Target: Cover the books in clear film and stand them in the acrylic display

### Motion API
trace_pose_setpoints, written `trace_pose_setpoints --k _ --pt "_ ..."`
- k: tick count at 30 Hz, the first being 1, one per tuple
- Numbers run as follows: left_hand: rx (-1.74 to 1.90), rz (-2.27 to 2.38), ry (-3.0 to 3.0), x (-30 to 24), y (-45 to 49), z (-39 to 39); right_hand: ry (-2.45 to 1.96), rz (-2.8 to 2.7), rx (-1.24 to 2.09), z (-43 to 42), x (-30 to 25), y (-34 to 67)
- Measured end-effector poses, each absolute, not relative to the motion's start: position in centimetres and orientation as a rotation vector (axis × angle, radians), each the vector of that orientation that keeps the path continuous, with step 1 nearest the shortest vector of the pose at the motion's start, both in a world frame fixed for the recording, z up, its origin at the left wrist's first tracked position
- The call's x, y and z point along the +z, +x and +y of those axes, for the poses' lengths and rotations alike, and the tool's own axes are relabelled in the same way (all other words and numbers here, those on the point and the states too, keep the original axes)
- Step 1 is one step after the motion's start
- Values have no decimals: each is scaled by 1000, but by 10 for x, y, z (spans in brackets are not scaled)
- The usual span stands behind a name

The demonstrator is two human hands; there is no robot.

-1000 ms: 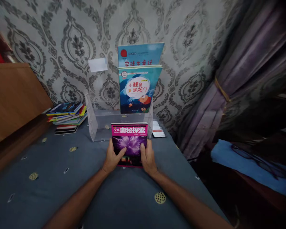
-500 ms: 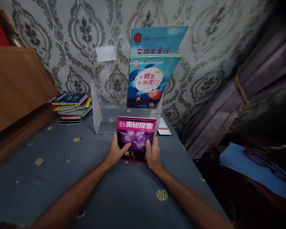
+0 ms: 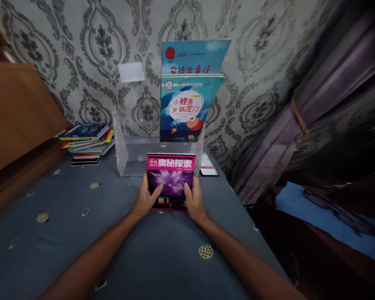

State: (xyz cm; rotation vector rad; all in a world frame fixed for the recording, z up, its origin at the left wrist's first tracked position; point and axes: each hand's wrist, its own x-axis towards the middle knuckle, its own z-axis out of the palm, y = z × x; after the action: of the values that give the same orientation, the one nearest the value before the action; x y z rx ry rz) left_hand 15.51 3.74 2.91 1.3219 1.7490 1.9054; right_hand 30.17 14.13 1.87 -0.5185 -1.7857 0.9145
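Observation:
A pink and purple magazine [image 3: 171, 177] stands tilted up on the blue bedspread [image 3: 65, 216], just in front of a clear acrylic rack [image 3: 125, 156]. My left hand [image 3: 145, 200] grips its left lower edge, thumb across the cover. My right hand [image 3: 193, 202] grips the right lower edge the same way. In the rack's right half stand two blue children's books: a front one with a cartoon fish [image 3: 184, 110] and a taller one [image 3: 193, 56] behind it. The rack's left half holds nothing.
A stack of several books [image 3: 87, 143] lies to the left of the rack by a wooden headboard [image 3: 15, 108]. A small card [image 3: 208, 170] lies right of the rack. Purple curtains [image 3: 315, 96] hang at the right, beyond the bed's edge. Patterned wallpaper is behind.
The magazine stays in both hands in front of the rack, hardly shifted. The view has swung a little, first right then back left.

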Motion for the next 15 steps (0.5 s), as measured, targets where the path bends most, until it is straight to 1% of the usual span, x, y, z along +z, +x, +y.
trace_pose_setpoints --k 3,9,15 --pt "1871 1817 1316 27 154 35 -519 -1791 949 143 17 303" --pt "1889 2053 1090 14 148 39 -518 -1817 919 147 23 304" --pt "1924 2053 1246 24 144 38 -490 -1875 825 150 35 308"
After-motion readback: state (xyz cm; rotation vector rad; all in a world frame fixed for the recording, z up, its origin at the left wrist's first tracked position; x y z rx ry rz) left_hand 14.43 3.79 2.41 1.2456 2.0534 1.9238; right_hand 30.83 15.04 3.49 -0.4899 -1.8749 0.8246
